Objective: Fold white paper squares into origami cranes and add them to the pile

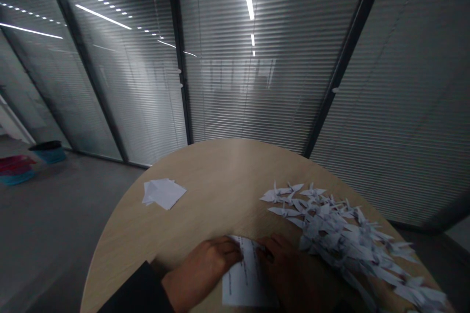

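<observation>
On the left of the desk, a few loose white papers overlap, set apart from the other paper, perhaps to keep them separate and within reach. At the near edge, the left hand lies over the left side of a printed sheet, fingers bent; whether it pinches or only presses cannot be told. The right hand, in shadow, curls at the sheet's upper right side; its grip likewise cannot be confirmed. Contact from both sides would steady the sheet. On the right, folded paper birds lie massed, presumably to leave the middle free for handwork.
</observation>
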`<state>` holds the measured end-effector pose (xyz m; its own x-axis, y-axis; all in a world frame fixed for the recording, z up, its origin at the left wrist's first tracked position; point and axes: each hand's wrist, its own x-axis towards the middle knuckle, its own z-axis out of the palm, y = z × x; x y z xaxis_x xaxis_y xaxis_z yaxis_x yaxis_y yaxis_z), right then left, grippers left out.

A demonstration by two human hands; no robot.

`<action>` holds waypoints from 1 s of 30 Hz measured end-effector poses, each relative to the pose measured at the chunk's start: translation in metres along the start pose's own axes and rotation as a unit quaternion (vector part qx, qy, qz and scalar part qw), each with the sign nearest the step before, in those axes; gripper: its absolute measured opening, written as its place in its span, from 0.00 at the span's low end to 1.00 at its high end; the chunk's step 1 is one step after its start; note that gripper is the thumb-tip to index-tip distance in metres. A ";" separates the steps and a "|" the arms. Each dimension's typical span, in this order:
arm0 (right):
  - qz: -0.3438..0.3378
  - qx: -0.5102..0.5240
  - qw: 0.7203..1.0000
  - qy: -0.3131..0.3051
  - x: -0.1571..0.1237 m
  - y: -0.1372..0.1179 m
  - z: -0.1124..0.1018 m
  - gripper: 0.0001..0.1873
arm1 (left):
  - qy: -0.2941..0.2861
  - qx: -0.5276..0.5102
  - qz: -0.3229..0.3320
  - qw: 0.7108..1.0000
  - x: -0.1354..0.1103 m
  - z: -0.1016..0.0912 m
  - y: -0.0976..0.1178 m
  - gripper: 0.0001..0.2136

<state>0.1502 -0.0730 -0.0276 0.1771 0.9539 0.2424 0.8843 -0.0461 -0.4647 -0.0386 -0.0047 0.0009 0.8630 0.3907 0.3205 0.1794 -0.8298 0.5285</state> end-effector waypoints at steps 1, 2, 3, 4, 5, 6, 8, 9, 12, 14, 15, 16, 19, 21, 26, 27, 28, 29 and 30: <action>0.000 -0.008 1.000 -0.002 0.000 0.000 -0.001 0.14 | 0.001 -0.001 -0.001 1.000 0.000 -0.001 0.000 0.13; 0.000 -0.018 1.000 -0.003 0.001 0.000 -0.002 0.13 | 0.000 0.000 0.001 1.000 0.001 -0.001 -0.001 0.13; 0.001 -0.028 1.000 -0.005 0.001 0.000 -0.003 0.13 | -0.002 0.001 0.003 1.000 0.001 -0.002 -0.001 0.12; 0.000 -0.037 0.999 -0.011 0.002 0.000 -0.005 0.13 | -0.005 0.004 0.005 1.000 0.002 -0.003 0.000 0.11; -0.003 -0.046 0.999 -0.018 0.002 0.000 -0.007 0.13 | -0.011 0.008 0.006 1.000 0.002 -0.004 0.000 0.11; -0.008 -0.053 0.998 -0.032 0.003 0.000 -0.010 0.13 | -0.020 0.011 0.004 1.000 0.003 -0.005 0.001 0.10; -0.019 -0.071 0.995 -0.065 0.004 -0.001 -0.015 0.14 | -0.040 0.018 -0.002 0.999 0.003 -0.008 0.002 0.10; -0.023 -0.078 0.994 -0.077 0.004 -0.002 -0.017 0.14 | -0.050 0.021 -0.005 0.999 0.002 -0.009 0.003 0.12; -0.008 -0.079 0.994 -0.080 0.004 -0.004 -0.021 0.15 | -0.068 0.027 -0.003 0.997 0.001 -0.012 0.006 0.20; 0.003 -0.061 0.996 -0.071 0.004 -0.002 -0.019 0.15 | -0.071 0.030 0.003 0.997 -0.001 -0.013 0.009 0.24; 0.000 -0.046 0.997 -0.067 0.004 0.001 -0.017 0.14 | -0.071 0.031 0.006 0.997 -0.001 -0.013 0.010 0.25; -0.006 -0.031 0.998 -0.057 0.004 0.004 -0.014 0.15 | -0.071 0.033 0.009 0.997 -0.001 -0.014 0.012 0.25; -0.042 0.009 0.999 0.004 0.003 0.018 -0.003 0.22 | -0.070 0.036 0.015 0.997 -0.001 -0.015 0.017 0.22; -0.077 0.035 0.996 0.030 0.002 0.026 0.002 0.22 | -0.069 0.032 0.018 0.997 0.000 -0.015 0.021 0.18; -0.131 0.128 0.980 -0.073 -0.005 0.020 -0.008 0.23 | -0.051 -0.006 0.029 0.998 0.001 -0.016 0.021 0.11; -0.096 0.143 0.981 -0.084 -0.006 0.016 -0.014 0.21 | -0.048 -0.015 0.026 0.998 0.001 -0.016 0.020 0.11; -0.070 0.156 0.981 -0.090 -0.007 0.011 -0.020 0.19 | -0.047 -0.023 0.019 0.998 0.001 -0.016 0.019 0.11; -0.056 0.164 0.980 -0.099 -0.008 0.008 -0.026 0.16 | -0.047 -0.031 0.007 0.998 0.000 -0.016 0.017 0.12; -0.042 0.176 0.978 -0.104 -0.009 0.005 -0.032 0.15 | -0.045 -0.037 -0.009 0.998 -0.001 -0.016 0.015 0.12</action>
<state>0.1669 -0.0909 -0.0048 -0.0134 0.9912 0.1317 0.6819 0.1054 -0.7238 -0.0439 -0.0115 0.0212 0.8994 0.3648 0.2406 0.1620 -0.7897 0.5917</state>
